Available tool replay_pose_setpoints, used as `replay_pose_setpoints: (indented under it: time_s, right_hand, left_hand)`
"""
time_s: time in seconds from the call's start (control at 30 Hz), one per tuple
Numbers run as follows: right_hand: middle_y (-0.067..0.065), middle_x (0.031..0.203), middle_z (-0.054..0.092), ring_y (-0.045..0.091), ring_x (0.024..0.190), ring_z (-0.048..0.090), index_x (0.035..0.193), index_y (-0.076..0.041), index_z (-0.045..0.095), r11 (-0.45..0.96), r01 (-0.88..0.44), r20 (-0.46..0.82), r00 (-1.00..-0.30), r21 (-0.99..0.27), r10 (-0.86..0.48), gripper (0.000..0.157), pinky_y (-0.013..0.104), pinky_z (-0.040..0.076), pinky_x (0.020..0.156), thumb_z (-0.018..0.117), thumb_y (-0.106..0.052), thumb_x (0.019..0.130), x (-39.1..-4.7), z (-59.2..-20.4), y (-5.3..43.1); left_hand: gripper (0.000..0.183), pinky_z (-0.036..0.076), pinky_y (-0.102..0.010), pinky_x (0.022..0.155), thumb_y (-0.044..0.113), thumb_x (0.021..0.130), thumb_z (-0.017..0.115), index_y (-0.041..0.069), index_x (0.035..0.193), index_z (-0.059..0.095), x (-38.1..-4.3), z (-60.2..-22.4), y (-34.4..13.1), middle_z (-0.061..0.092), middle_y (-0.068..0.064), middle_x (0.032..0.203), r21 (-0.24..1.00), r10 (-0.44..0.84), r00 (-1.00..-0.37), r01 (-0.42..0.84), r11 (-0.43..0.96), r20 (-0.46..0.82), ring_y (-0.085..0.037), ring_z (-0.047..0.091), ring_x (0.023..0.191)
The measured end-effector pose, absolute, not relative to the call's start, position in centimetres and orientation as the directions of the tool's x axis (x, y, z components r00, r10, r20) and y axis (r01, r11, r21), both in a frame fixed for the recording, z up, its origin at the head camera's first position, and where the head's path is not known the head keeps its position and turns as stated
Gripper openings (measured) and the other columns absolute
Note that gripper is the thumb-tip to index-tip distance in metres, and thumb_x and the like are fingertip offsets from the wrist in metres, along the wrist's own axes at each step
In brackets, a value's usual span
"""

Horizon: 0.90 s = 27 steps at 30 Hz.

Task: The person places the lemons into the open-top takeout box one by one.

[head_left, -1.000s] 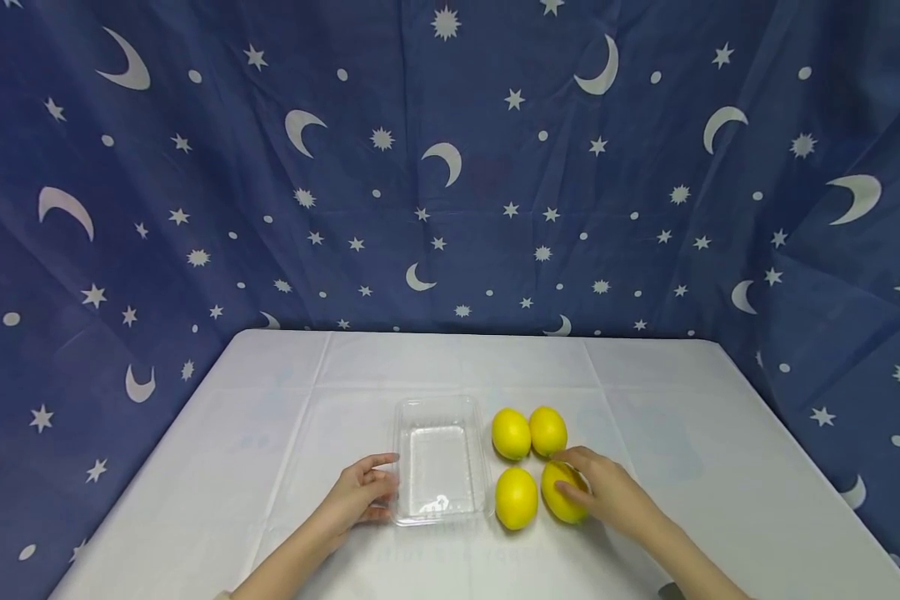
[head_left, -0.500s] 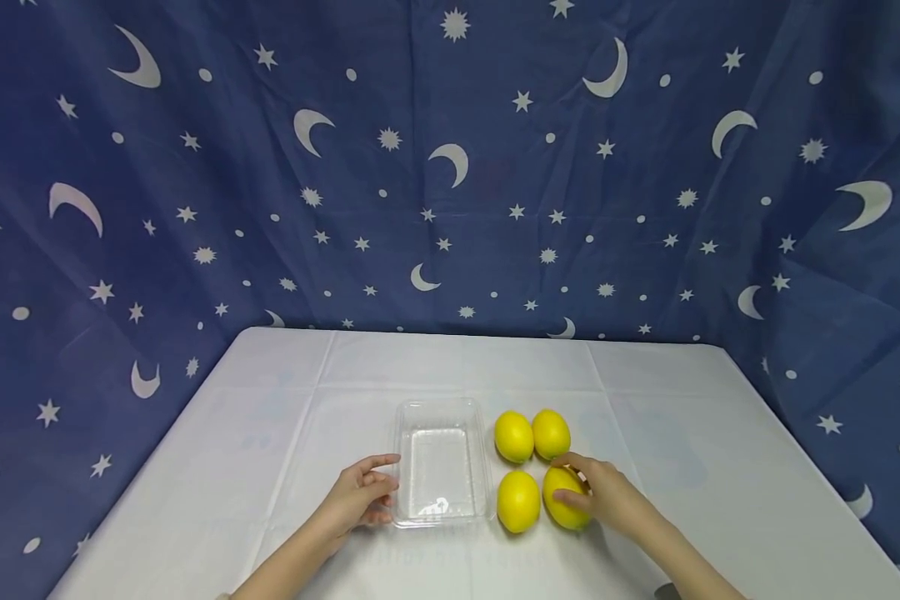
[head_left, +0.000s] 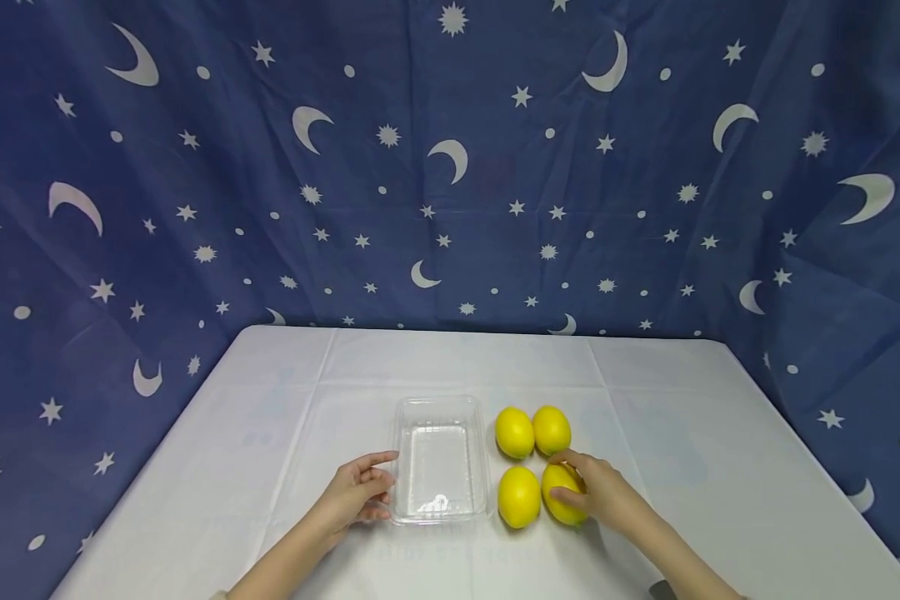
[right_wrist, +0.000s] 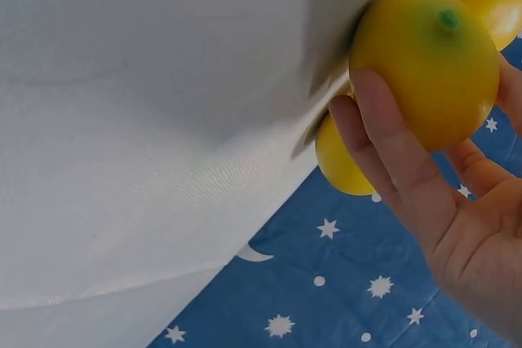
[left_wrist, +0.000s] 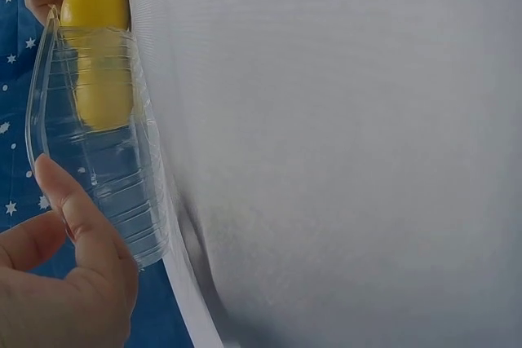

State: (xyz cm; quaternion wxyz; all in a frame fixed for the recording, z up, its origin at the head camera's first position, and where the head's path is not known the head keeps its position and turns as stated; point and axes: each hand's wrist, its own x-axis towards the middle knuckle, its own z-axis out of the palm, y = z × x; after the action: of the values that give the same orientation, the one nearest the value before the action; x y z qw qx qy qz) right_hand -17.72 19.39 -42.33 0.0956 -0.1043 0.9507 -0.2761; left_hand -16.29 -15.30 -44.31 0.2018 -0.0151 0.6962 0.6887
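A clear plastic container (head_left: 441, 467) lies on the white table, open side up, with nothing inside. My left hand (head_left: 358, 493) is at its left side, the fingers loosely bent and the fingertips right at the rim. In the left wrist view the index finger (left_wrist: 69, 197) touches the container's edge. To the right my right hand (head_left: 603, 493) holds the near right lemon (head_left: 561, 492), thumb on one side and fingers round the other. The right wrist view shows this lemon's green tip (right_wrist: 448, 19). Another lemon (head_left: 519, 497) is just left of it.
Two more lemons (head_left: 514, 432) (head_left: 551, 430) sit side by side behind the held one. The white cloth (head_left: 330, 533) covers the table, and a blue curtain (head_left: 450, 192) with moons and stars hangs behind. A dark object (head_left: 662, 590) shows at the front edge by the right forearm.
The whole head view has shifted slightly. The right hand's fingers have settled a little closer round the near right lemon; the left hand stays at the container's side.
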Motion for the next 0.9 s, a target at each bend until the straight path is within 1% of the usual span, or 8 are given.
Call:
replay_pose_setpoints:
  time_s: [0.17, 0.37, 0.47, 0.63, 0.9]
  right_hand:
    - [0.012, 0.111, 0.066, 0.024, 0.097, 0.062, 0.111, -0.01, 0.062, 0.821, -0.14, -0.123, -0.961, -0.554, -0.247, 0.038, 0.051, 0.053, 0.088, 0.075, -0.024, 0.078, -17.6, -42.4, 19.6]
    - [0.009, 0.113, 0.065, 0.02, 0.093, 0.059, 0.114, -0.01, 0.061, 0.798, -0.132, -0.131, -0.958, -0.588, -0.255, 0.041, 0.044, 0.055, 0.082, 0.075, -0.025, 0.079, -17.7, -42.6, 20.1]
    - [0.009, 0.113, 0.065, 0.02, 0.093, 0.059, 0.116, -0.008, 0.061, 0.779, -0.152, -0.132, -0.949, -0.608, -0.288, 0.042, 0.041, 0.056, 0.081, 0.075, -0.025, 0.079, -17.9, -42.7, 20.4]
    - [0.01, 0.111, 0.064, 0.022, 0.095, 0.059, 0.115, -0.007, 0.06, 0.753, -0.184, -0.125, -0.934, -0.632, -0.334, 0.042, 0.041, 0.056, 0.081, 0.074, -0.026, 0.08, -18.1, -42.7, 20.7]
    - [0.008, 0.111, 0.064, 0.021, 0.094, 0.058, 0.114, -0.007, 0.06, 0.753, -0.165, -0.127, -0.941, -0.637, -0.313, 0.042, 0.04, 0.056, 0.081, 0.074, -0.027, 0.08, -18.2, -42.5, 20.8]
  left_hand:
    - [0.054, 0.057, -0.017, 0.061, 0.007, 0.093, 0.053, -0.006, 0.141, 0.031, -16.4, -44.3, -15.2, 0.057, 0.004, 0.085, 0.952, 0.261, -0.916, -0.303, 0.047, -0.305, -0.006, 0.055, 0.071]
    - [0.055, 0.057, -0.017, 0.062, 0.007, 0.093, 0.053, -0.006, 0.141, 0.03, -16.3, -44.4, -15.3, 0.057, 0.004, 0.086, 0.951, 0.263, -0.915, -0.307, 0.039, -0.306, -0.006, 0.056, 0.071]
    - [0.055, 0.057, -0.017, 0.063, 0.007, 0.092, 0.053, -0.006, 0.141, 0.03, -16.3, -44.4, -15.3, 0.057, 0.003, 0.087, 0.95, 0.267, -0.913, -0.31, 0.037, -0.309, -0.006, 0.056, 0.072]
    - [0.055, 0.057, -0.017, 0.063, 0.007, 0.092, 0.054, -0.005, 0.141, 0.031, -16.3, -44.4, -15.4, 0.057, 0.003, 0.088, 0.949, 0.274, -0.911, -0.312, 0.033, -0.309, -0.007, 0.055, 0.073]
    - [0.059, 0.057, -0.016, 0.064, 0.01, 0.092, 0.055, -0.006, 0.141, 0.028, -16.3, -44.7, -15.3, 0.056, 0.004, 0.088, 0.948, 0.312, -0.899, -0.318, 0.017, -0.307, -0.006, 0.055, 0.073]
